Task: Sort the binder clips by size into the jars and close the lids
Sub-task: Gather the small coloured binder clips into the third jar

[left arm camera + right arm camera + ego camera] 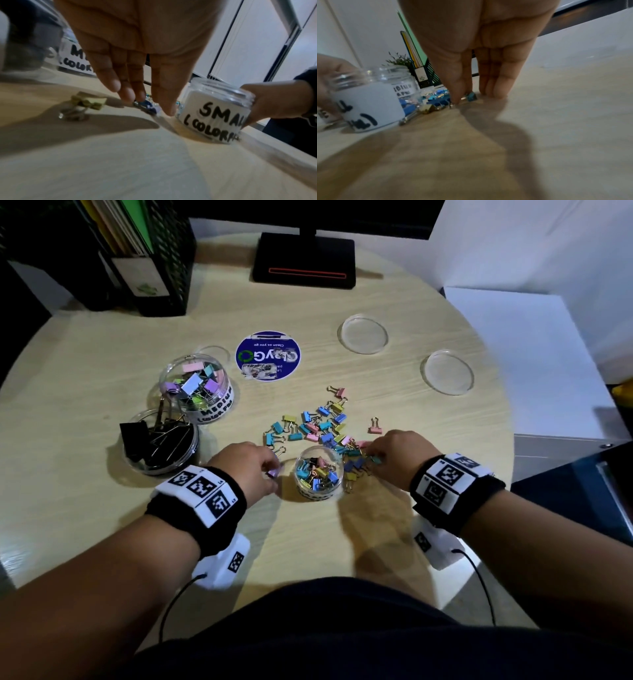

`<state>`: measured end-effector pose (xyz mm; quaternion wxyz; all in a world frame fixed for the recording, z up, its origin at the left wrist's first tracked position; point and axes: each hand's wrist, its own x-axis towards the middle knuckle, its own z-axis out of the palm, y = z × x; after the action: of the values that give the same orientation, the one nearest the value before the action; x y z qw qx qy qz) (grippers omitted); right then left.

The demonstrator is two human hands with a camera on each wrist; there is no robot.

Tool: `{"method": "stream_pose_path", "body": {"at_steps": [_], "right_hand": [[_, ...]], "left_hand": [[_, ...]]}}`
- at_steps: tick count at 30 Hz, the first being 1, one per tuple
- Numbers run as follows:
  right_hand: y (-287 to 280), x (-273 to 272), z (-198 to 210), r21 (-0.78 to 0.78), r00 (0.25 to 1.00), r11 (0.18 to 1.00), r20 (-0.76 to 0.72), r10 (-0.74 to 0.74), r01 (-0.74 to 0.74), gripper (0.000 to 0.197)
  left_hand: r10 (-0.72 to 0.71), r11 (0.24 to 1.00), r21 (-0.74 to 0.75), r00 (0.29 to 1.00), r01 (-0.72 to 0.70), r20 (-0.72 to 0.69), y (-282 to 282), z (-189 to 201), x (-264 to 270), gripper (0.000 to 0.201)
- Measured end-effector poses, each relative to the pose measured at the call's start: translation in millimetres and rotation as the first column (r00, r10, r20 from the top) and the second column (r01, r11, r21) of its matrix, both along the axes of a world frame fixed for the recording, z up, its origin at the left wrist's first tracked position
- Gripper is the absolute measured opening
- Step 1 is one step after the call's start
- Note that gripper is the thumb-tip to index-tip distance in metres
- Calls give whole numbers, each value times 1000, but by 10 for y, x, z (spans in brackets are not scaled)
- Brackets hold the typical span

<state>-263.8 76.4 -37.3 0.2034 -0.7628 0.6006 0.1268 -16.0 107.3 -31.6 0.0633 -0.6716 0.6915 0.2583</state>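
A pile of small coloured binder clips [322,426] lies mid-table. In front of it stands the open jar marked small [318,474] [212,115] [368,105], partly filled. My left hand [270,469] [149,105] is just left of this jar, thumb and fingertips pinching a small purple-blue clip [274,473] [148,108] at the tabletop. My right hand [373,457] [465,98] is down on the near right edge of the pile, pinching a small teal clip [375,460] [471,96]. The open medium jar [197,388] holds pastel clips. An open jar [161,443] holds large black ones.
Two clear lids [364,333] [448,371] lie at the back right, a third [214,352] behind the medium jar. A blue round sticker [268,356], a monitor base [305,261] and a black file rack [137,254] stand farther back. One yellow clip [89,102] lies apart.
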Motion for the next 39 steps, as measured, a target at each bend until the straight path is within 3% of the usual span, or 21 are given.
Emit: {"method": "stream_pose_path", "body": {"at_steps": [6, 10, 15, 19, 25, 29, 33, 36, 39], "right_hand": [[24, 20, -60, 12, 1000, 1000, -29, 8, -7, 24], [13, 10, -10, 27, 1000, 1000, 19, -9, 9, 6], [-13, 27, 76, -21, 998, 1000, 57, -2, 3, 14], [42, 148, 229, -141, 974, 990, 223, 52, -20, 13], [178, 385, 366, -263, 853, 952, 450, 264, -156, 5], [174, 388, 291, -209, 873, 956, 403, 274, -204, 13], [65, 218, 248, -183, 924, 983, 370, 93, -26, 20], [-10, 62, 163, -71, 986, 997, 162, 26, -15, 21], [35, 14, 68, 15, 999, 1000, 51, 8, -9, 14]], "left_hand": [[-92, 995, 41, 993, 90, 79, -22, -21, -100, 26], [-110, 994, 38, 990, 107, 93, -20, -35, -109, 13], [-39, 999, 0, 999, 39, 35, -4, -70, -100, 9], [23, 1000, -6, 999, -23, -43, 14, -76, -88, 23], [18, 1000, -20, 999, -19, -47, 21, -91, -89, 35], [-14, 1000, -1, 1000, 14, -24, 34, -97, -58, 19], [55, 998, -35, 993, -59, -104, 42, -92, 10, 13], [156, 974, -125, 957, -190, -244, 0, 20, 19, 8], [111, 963, -196, 935, -186, -338, -73, 191, -36, 9]]}}
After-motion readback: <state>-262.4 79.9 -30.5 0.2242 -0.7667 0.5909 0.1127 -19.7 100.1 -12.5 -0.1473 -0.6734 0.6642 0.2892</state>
